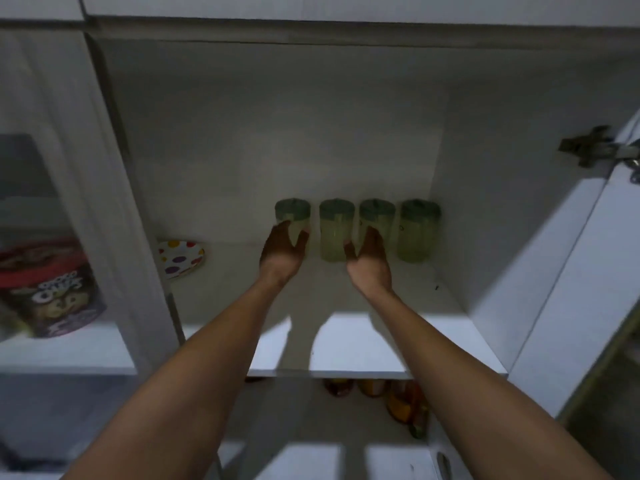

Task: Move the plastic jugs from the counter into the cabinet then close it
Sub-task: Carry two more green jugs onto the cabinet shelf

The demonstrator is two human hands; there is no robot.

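Several pale green plastic jugs with darker green lids stand in a row at the back of the open cabinet's shelf (363,341). My left hand (282,252) wraps around the lower part of the leftmost jug (292,214), thumb on its right side, fingers on its left. The second jug (335,233) stands free between my hands. My right hand (369,261) is held upright in front of the third jug (377,213), fingers apart, palm facing left, holding nothing. The fourth jug (417,232) stands by the cabinet's right wall.
A polka-dot plate (181,258) lies at the shelf's left back corner. The cabinet door (571,271) stands open on the right, with its hinge (588,147) above. A cereal box (55,292) sits in the neighbouring glass-fronted compartment. Bottles (401,403) stand on the shelf below.
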